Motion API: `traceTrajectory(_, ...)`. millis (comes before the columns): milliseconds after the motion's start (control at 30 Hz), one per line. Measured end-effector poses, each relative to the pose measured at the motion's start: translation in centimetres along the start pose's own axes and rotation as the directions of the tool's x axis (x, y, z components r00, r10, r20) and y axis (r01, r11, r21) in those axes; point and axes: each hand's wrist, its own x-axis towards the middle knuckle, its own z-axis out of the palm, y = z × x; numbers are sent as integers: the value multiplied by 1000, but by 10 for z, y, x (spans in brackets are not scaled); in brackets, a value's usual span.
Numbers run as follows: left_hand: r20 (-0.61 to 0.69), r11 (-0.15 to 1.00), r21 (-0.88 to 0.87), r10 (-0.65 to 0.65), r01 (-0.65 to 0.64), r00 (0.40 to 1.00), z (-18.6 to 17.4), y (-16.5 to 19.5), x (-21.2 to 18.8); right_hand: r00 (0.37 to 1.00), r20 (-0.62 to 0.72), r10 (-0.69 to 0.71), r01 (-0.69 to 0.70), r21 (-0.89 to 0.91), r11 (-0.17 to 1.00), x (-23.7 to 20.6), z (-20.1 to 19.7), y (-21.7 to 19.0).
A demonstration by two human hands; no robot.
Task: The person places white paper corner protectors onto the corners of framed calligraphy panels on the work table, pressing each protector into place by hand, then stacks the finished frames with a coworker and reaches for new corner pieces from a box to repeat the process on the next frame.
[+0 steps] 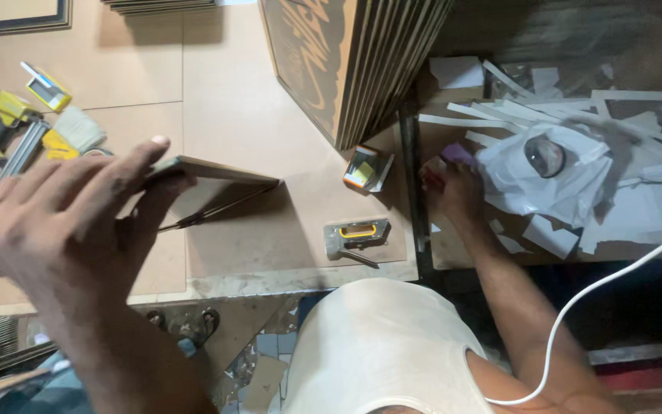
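Left hand (pixel 63 222) grasps a thin board (pixel 216 178) by its end, fingers (pixel 128 165) clamped, tilting it above the table (pixel 231 100) near the front edge. Right hand (pixel 450 188) reaches past the table's right edge, fingers closed on a purple scrap (pixel 458 154) beside a white bag (pixel 553 180).

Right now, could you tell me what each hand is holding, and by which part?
The left hand grips a thin framed board by its left end, tilted off the workbench. The right hand rests among paper scraps; whether it holds anything is unclear.
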Motion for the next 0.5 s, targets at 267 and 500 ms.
traceTrajectory(267,-10,995,-96,21,-22,1000,-13,-8,6,913,390,120,-146,37,989,16,-6,3)
traceTrajectory(500,137,985,-166,-18,40,990,-48,-15,4,934,260,245,-222,-116,968,17,-13,5)
